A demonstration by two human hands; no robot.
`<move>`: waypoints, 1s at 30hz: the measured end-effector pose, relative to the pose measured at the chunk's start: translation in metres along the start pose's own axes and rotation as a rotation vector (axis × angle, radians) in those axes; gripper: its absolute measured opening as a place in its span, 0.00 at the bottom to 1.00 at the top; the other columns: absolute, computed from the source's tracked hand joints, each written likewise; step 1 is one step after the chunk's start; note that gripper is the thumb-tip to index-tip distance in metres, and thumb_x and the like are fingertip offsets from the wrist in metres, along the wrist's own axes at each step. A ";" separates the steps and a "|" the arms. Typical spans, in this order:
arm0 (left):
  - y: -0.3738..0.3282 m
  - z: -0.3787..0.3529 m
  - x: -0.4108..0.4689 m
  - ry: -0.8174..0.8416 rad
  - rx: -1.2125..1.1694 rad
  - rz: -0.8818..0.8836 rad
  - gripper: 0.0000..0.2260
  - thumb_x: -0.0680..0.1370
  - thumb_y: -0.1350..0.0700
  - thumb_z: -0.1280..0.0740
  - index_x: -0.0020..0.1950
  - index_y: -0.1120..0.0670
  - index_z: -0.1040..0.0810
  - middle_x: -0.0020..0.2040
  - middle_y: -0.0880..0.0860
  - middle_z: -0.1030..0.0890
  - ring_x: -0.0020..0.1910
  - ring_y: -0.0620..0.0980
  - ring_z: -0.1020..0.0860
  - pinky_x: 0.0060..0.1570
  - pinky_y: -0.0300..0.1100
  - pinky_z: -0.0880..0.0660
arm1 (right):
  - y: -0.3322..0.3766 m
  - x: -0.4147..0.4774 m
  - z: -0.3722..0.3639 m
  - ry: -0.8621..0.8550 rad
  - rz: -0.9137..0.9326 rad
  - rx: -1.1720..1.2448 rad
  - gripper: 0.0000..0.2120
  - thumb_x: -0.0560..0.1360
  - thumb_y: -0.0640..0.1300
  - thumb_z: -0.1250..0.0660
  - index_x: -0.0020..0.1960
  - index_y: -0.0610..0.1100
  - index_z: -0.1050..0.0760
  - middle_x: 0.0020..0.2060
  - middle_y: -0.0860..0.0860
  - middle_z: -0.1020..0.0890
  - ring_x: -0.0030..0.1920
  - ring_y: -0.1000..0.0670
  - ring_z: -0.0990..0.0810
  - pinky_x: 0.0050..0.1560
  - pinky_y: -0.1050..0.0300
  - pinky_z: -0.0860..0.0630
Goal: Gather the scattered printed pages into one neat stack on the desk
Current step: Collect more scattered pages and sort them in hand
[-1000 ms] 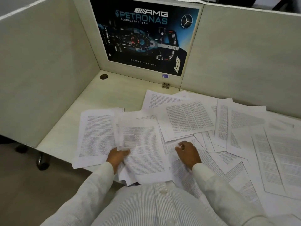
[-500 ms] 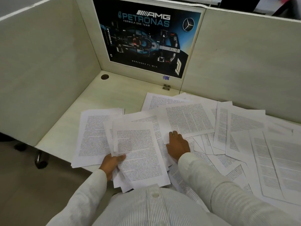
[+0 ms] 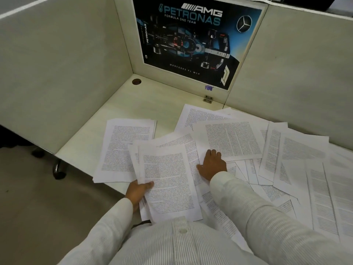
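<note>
Both arms reach forward from the body, each in a pale striped sleeve (image 3: 248,205) that runs down to the wrist. The left hand (image 3: 138,192) sits low and close in. Its thumb lies across the top of a bundle of pages (image 3: 168,180) at the near left edge, with the fingers hidden beneath (it looks like a pinch). The right hand (image 3: 212,165) is stretched further out, palm down, fingers straight and a little spread. They point away from the body and lie flat on loose sheets (image 3: 235,140). The right forearm angles in from the right side, and the left arm is bent nearer the body.
</note>
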State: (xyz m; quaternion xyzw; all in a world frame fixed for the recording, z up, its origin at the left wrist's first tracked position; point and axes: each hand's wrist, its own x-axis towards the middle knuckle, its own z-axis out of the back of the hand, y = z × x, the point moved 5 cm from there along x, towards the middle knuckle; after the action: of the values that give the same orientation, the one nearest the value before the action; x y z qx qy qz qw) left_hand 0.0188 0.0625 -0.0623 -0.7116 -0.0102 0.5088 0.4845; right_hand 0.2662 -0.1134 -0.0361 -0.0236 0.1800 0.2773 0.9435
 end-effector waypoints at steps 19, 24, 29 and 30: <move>0.010 0.004 -0.015 -0.003 -0.096 0.026 0.15 0.79 0.61 0.31 0.65 0.57 0.23 0.54 0.52 0.17 0.54 0.51 0.19 0.59 0.45 0.25 | -0.012 -0.060 0.030 -0.277 -0.004 0.994 0.12 0.82 0.40 0.38 0.63 0.43 0.21 0.55 0.54 0.21 0.54 0.58 0.23 0.55 0.72 0.31; 0.010 0.010 -0.018 0.017 -0.117 0.024 0.13 0.78 0.56 0.30 0.63 0.56 0.21 0.54 0.53 0.16 0.54 0.54 0.18 0.53 0.45 0.22 | 0.027 -0.099 0.008 -0.253 0.356 0.948 0.13 0.77 0.37 0.36 0.53 0.50 0.17 0.57 0.57 0.19 0.64 0.61 0.25 0.66 0.69 0.34; 0.004 0.016 -0.022 0.067 -0.157 -0.003 0.11 0.79 0.56 0.32 0.60 0.56 0.19 0.55 0.56 0.15 0.54 0.55 0.17 0.56 0.48 0.21 | 0.031 -0.114 -0.004 -0.087 0.421 0.943 0.18 0.71 0.31 0.39 0.45 0.51 0.17 0.68 0.57 0.27 0.74 0.62 0.37 0.69 0.75 0.42; 0.002 0.016 -0.022 0.084 -0.160 -0.012 0.11 0.79 0.57 0.31 0.61 0.56 0.19 0.56 0.56 0.16 0.55 0.55 0.17 0.58 0.50 0.22 | 0.028 -0.114 -0.002 -0.095 0.423 0.933 0.20 0.70 0.31 0.40 0.45 0.54 0.18 0.69 0.59 0.29 0.74 0.64 0.39 0.70 0.75 0.44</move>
State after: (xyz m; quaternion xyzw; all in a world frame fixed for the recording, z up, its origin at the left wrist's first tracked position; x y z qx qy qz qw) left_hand -0.0051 0.0609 -0.0482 -0.7687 -0.0346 0.4731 0.4291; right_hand 0.1617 -0.1489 0.0037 0.4497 0.2422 0.3529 0.7839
